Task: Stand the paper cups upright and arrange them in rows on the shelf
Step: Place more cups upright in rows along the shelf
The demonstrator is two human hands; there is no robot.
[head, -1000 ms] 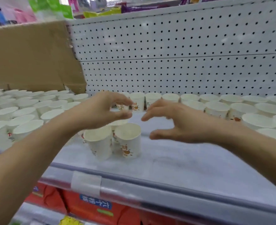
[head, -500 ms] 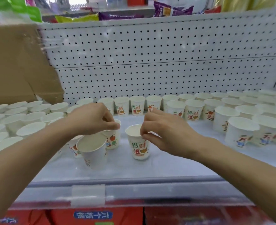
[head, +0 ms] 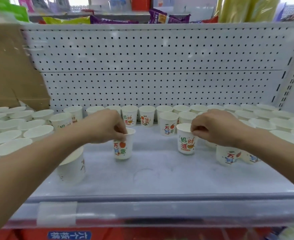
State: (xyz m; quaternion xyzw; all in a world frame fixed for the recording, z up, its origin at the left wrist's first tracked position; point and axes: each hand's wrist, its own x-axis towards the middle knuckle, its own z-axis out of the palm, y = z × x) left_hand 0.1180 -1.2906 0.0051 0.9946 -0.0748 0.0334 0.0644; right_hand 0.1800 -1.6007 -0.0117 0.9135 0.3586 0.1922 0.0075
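White printed paper cups stand upright on the pale shelf (head: 160,181). My left hand (head: 106,126) pinches the rim of one upright cup (head: 122,149) at the shelf's middle left. Over at the middle right, my right hand (head: 215,128) pinches the rim of another upright cup (head: 186,143). A row of cups (head: 147,116) lines the back wall. Several more cups crowd the left side (head: 13,132) and the right side (head: 272,122). Another cup (head: 71,168) stands partly hidden under my left forearm.
A white pegboard wall (head: 160,66) closes the back of the shelf. A cardboard box (head: 9,71) stands at the back left. Snack packets (head: 165,17) lie on the shelf above. A clear rail (head: 142,212) runs along the shelf's front edge.
Both hands have moved apart, each carrying a cup by its rim: the left cup to the middle left, the right cup further right. The camera has shifted right and tilted down.
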